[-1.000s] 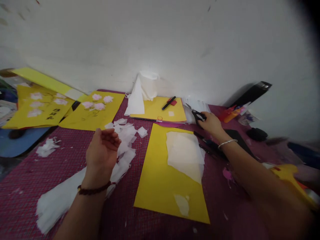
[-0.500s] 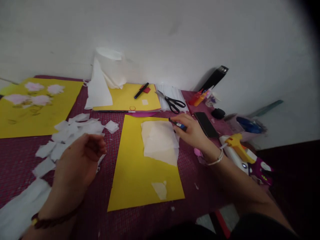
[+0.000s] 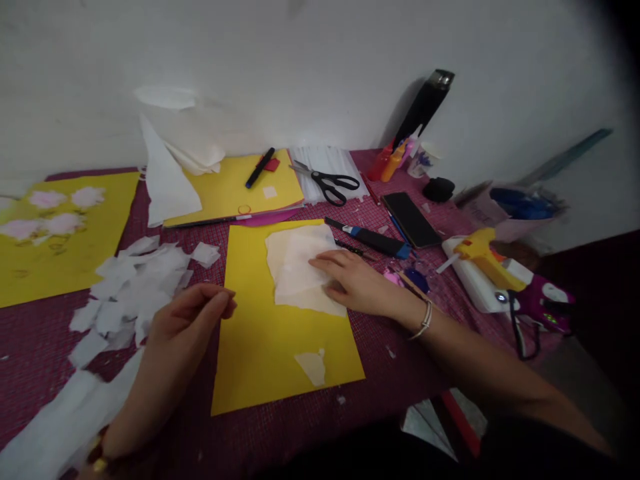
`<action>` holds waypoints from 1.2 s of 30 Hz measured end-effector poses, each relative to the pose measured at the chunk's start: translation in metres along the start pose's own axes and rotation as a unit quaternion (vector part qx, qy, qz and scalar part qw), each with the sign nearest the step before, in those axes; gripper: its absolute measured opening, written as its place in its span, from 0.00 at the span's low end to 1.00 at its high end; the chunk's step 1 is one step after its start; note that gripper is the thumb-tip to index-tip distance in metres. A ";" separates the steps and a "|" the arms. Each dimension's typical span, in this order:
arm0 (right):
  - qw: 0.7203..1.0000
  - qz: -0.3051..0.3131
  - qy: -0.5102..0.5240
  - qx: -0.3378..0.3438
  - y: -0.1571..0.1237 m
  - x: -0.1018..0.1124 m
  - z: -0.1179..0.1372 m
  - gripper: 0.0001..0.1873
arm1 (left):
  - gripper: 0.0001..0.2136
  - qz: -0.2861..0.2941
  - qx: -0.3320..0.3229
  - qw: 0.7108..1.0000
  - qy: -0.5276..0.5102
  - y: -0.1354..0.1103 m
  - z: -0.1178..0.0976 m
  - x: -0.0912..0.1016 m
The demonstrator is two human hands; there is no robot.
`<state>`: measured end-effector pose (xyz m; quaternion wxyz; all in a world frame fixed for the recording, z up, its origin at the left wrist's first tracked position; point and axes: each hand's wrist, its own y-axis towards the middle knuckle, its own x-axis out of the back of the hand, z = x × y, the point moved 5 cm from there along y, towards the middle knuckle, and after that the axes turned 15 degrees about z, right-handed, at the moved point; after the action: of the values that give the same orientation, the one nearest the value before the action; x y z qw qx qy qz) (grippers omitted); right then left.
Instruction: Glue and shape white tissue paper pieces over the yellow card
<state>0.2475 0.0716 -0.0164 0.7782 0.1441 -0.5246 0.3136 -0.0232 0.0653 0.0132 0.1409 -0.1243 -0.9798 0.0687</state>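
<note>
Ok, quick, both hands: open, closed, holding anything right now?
Left hand: curled closed; can't tell whether it pinches anything.
Right hand: open, over the white paper on the yellow sheet, nothing visibly gripped.

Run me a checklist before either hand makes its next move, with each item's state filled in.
1. Large yellow rectangular paper sheet lying flat: ok.
2. Thin, irregular white paper piece on the yellow sheet: ok, on its upper part.
3. Right hand at the white piece: ok, fingers reach over it; how firmly they press, cannot tell.
4. Left hand free: cannot tell, fingertips are drawn together.
5. Black-handled metal scissors out of both hands: ok, lying beyond the yellow sheet.
6. Rest of the yellow sheet bare: not ok, a small torn white paper scrap lies near its lower edge.
</note>
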 end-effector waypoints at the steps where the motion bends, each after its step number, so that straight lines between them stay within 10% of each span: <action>1: 1.000 -0.001 0.000 0.003 0.000 -0.001 0.000 0.31 | 0.07 0.053 -0.008 0.996 0.075 0.001 -0.008 -0.008; 6: 1.000 -0.019 -0.005 -0.009 0.002 -0.003 -0.003 0.30 | 0.12 0.241 -0.155 0.877 0.386 0.015 -0.029 -0.068; 11: 0.997 -0.064 -0.028 -0.018 0.007 -0.004 -0.004 0.11 | 0.24 0.214 -0.182 0.788 0.548 0.038 -0.015 -0.107; 17: 0.973 -0.213 0.087 -0.030 0.001 0.014 -0.013 0.09 | 0.40 0.149 -0.154 0.813 0.541 0.053 0.002 -0.091; 22: 0.857 -0.347 0.374 -0.070 -0.025 0.046 -0.034 0.06 | 0.41 0.141 -0.149 0.838 0.506 0.059 0.014 -0.083; 28: 0.637 -0.200 0.742 -0.065 -0.021 0.032 -0.027 0.05 | 0.35 0.109 -0.135 0.941 0.292 0.058 0.001 -0.083; 31: 0.595 -0.120 0.793 -0.053 -0.011 0.013 -0.016 0.08 | 0.25 0.149 -0.072 0.986 0.016 0.053 0.001 -0.082; 36: 0.586 -0.067 0.805 -0.058 -0.004 -0.005 -0.009 0.13 | 0.11 0.155 0.041 0.973 -0.168 0.049 0.006 -0.073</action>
<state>0.2552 0.0722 -0.0249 0.9080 -0.1778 0.3110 0.2171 0.0537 0.0921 -0.0197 -0.0329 -0.2551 -0.9547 0.1497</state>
